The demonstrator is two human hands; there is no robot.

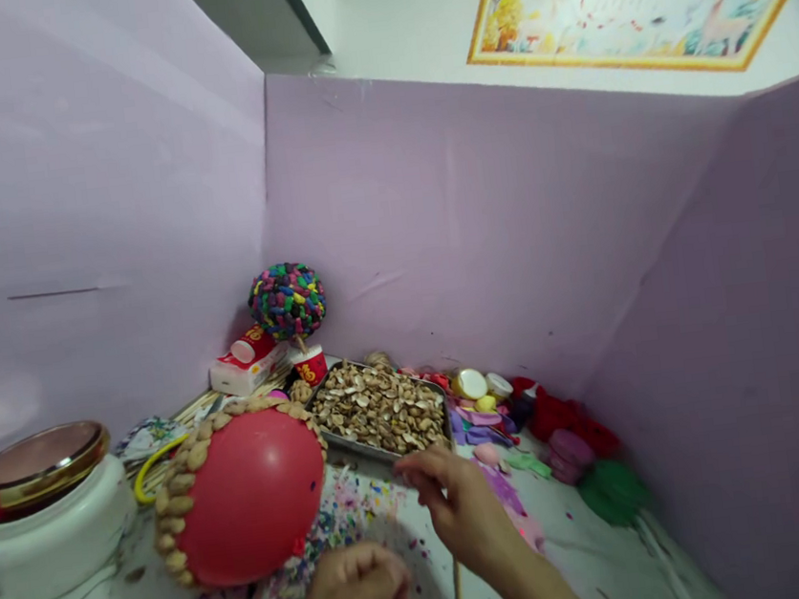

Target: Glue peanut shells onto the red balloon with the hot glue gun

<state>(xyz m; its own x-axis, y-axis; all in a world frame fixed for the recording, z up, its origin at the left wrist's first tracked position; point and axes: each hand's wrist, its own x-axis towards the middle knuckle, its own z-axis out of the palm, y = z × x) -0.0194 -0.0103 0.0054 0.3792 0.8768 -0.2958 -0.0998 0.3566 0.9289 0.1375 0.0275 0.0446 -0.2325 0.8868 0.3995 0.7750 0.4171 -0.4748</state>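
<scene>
My right hand (458,504) is over the near edge of a metal tray (359,449) heaped with brown shells (383,407). Its fingers are bent together, and anything between the fingertips is too small to make out. Lower down, my left hand (353,588) is curled, with its fingertips pointing right; what it may hold is hidden. To the left of both hands lies a red balloon (253,499), touched by neither. Rows of shells (177,503) line its left side and top edge.
A white pot (59,545) with a gold-rimmed lid stands at the left. Behind the balloon are a multicoloured ball (288,301), a red cup (310,366) and a tissue pack (241,373). Colourful scraps (345,517) litter the table; balloons, including a green one (613,490), lie right.
</scene>
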